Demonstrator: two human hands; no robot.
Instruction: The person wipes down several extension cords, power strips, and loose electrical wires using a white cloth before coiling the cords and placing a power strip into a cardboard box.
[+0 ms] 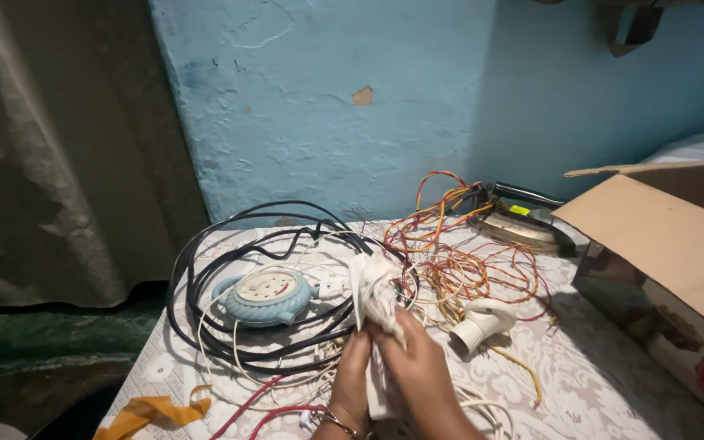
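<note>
White cloth point(374, 287) is bunched between both hands near the table's front edge: the right hand point(419, 368) lies over it with fingers curled closed around the lower part, and the left hand point(352, 376), a thin bangle at its wrist, presses in from the other side with fingers shut on the same bundle. The upper end of the cloth sticks up above the fingertips, over the wires. Both forearms come in from the bottom edge, close together. Just left of the cloth sits a pale blue round socket box point(266, 297), ringed by loops of black cable point(205, 285). Behind and to the right lies a tangle of red and yellow wire point(458, 261), with a white lamp holder point(482, 323) beside it. A dark iron point(523, 216) rests near the blue wall point(327, 106), and a cardboard box point(670, 253) stands at the right. An orange strip point(152, 410) lies at the front left of the lace tablecloth point(596, 375).
</note>
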